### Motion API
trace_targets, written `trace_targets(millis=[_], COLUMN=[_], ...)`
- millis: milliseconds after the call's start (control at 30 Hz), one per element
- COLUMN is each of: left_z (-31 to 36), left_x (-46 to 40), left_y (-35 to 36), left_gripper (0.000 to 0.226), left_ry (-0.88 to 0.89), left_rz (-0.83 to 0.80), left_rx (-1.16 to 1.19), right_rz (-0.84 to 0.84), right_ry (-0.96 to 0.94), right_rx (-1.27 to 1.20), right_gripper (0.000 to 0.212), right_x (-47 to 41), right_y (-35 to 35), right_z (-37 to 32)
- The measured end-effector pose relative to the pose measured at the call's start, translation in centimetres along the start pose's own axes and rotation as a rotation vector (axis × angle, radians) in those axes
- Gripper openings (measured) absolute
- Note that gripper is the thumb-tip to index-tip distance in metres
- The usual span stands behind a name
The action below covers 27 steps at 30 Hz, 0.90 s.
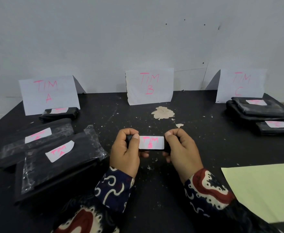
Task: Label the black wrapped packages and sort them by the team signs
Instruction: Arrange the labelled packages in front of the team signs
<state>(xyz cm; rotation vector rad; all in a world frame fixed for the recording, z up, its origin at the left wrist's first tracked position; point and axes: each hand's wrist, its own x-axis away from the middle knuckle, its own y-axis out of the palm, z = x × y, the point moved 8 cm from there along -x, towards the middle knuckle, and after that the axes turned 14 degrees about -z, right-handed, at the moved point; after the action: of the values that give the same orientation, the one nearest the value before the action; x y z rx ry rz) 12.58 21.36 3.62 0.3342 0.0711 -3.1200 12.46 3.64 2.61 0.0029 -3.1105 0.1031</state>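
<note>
A small black wrapped package (151,143) with a white label in pink writing is held above the table's middle. My left hand (126,152) grips its left end and my right hand (180,152) grips its right end, thumbs on the label's edges. Three paper signs stand at the back: TIM A (48,94), TIM B (149,85), TIM C (240,84). Labelled black packages lie by TIM A (60,113), (37,133), (58,158). More labelled packages are stacked by TIM C (257,109), (275,127). Nothing lies in front of TIM B.
The black table (154,190) has a patch of worn paint (163,112) in front of TIM B. A pale yellow-green sheet (264,189) lies at the near right. A grey wall stands behind the signs.
</note>
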Motion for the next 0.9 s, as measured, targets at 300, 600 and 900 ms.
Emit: trace_targets(millis=[300,600,900], left_z=[-0.3,-0.7,-2.0], left_x=[0.1,-0.4,-0.7], left_y=[0.4,1.1,1.0], left_gripper=[0.017,0.042,0.048], left_ry=[-0.02,0.004,-0.116], left_rz=[-0.027,-0.208,-0.197], left_rx=[-0.086,0.147,0.228], right_rz=[0.038,-0.151,-0.237], right_ry=[-0.063,-0.064,-0.028], right_rx=[0.13,-0.063,0.321], right_gripper=[0.029,0.015,0.061], right_x=[0.1,-0.6,-1.1], right_y=[-0.4,-0.4,-1.2], right_z=[-0.3,0.1,0.8])
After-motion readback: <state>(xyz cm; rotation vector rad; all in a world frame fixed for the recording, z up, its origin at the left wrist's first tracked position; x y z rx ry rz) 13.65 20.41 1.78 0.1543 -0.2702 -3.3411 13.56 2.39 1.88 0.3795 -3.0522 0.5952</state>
